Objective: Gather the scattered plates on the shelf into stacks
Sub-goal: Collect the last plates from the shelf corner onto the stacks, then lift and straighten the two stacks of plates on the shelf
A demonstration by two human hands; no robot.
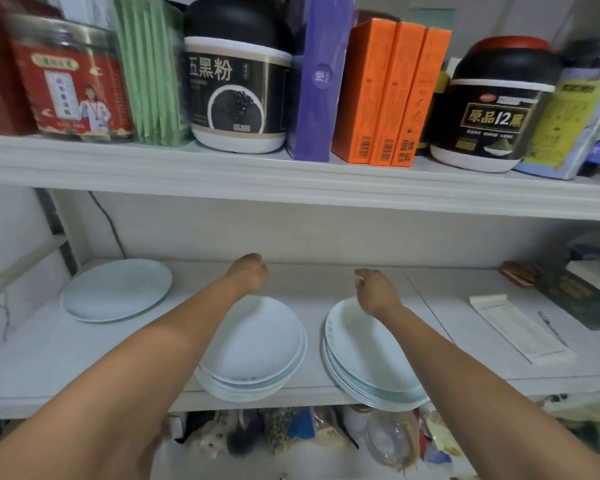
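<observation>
I see the left hand (248, 271) and right hand (374, 289) stretched over the white shelf (465, 365), backs toward me and fingers bent out of sight. I cannot tell whether either holds anything. Under the left wrist sits a stack of round pale-blue ceramic plates (257, 348), and under the right a second stack of white plates (368, 358). Both stacks are at the front edge. A separate pale-blue plate (116, 291) lies far left, and a long paper slip (513, 327) lies to the right.

We read 五黑粉 on the left black jar (238, 98), 原品12黑 on the right jar (492, 112), and 固体饮料 on an orange box (417, 98).
</observation>
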